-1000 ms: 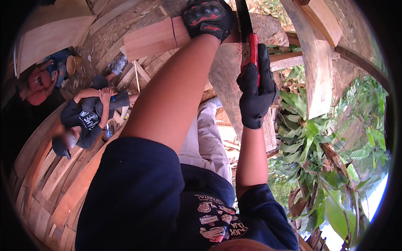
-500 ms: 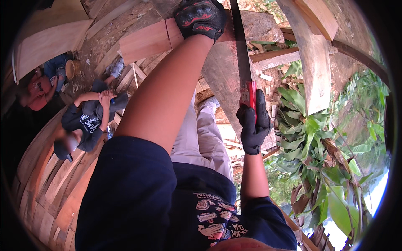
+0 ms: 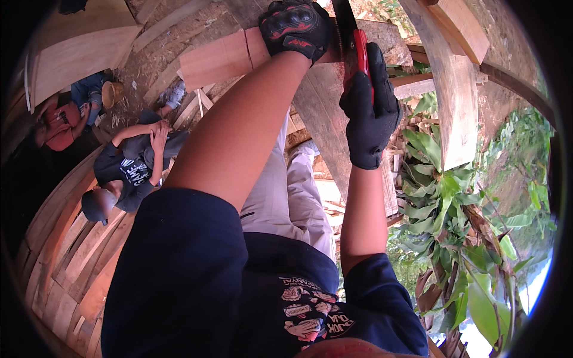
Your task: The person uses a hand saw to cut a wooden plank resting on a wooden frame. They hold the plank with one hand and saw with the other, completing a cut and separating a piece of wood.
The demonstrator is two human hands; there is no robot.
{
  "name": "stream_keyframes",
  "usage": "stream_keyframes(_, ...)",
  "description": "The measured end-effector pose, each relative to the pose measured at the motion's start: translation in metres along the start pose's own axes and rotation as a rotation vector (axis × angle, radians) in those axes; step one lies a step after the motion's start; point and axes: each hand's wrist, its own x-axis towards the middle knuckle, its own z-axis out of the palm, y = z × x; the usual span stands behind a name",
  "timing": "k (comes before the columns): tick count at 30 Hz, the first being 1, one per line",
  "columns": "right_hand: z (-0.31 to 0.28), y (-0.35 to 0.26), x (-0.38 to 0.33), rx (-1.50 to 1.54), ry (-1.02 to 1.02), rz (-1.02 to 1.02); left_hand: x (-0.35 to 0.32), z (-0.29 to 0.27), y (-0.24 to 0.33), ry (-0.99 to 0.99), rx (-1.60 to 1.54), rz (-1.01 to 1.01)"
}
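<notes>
My right hand [image 3: 371, 116], in a black glove, is closed round the red handle of a handsaw [image 3: 360, 49]. Its dark blade runs away from me, past the upper edge of the view. To the left of the blade, my left hand [image 3: 293, 27], in a black glove with red trim, bears down on a reddish wooden board [image 3: 216, 61]. Its fingers curl over the board and are partly hidden. A dark line crosses the board just left of this hand. Beneath the board lies a wide grey-brown plank [image 3: 325, 110], slanting toward me.
At the right hangs a long pale plank [image 3: 456, 113], with another timber [image 3: 461, 27] above it. Green leafy plants [image 3: 441, 185] grow below. On the left, a person in dark clothes [image 3: 128, 170] sits beside stacked boards [image 3: 74, 256]; another in red [image 3: 59, 128] is farther off.
My right hand has pushed the saw away from me, so its handle is now close to the board. My left hand stays on the board; the whole view has shifted slightly.
</notes>
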Motion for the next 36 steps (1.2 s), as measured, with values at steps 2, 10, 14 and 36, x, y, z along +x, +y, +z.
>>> stream_keyframes(2,-0.018,0.007,-0.03,-0.179,0.017,-0.133,0.0,-0.004,-0.005,-0.12,-0.008,0.062)
stream_keyframes(10,-0.064,0.023,-0.112,-0.232,-0.042,-0.011,-0.001,-0.009,-0.003,-0.066,-0.063,0.011)
stream_keyframes(14,-0.022,0.003,-0.041,-0.179,-0.016,-0.029,0.002,-0.009,0.002,-0.059,-0.05,0.027)
stream_keyframes(36,-0.012,-0.004,-0.005,-0.094,-0.041,0.015,0.001,-0.006,0.003,-0.092,-0.022,0.002)
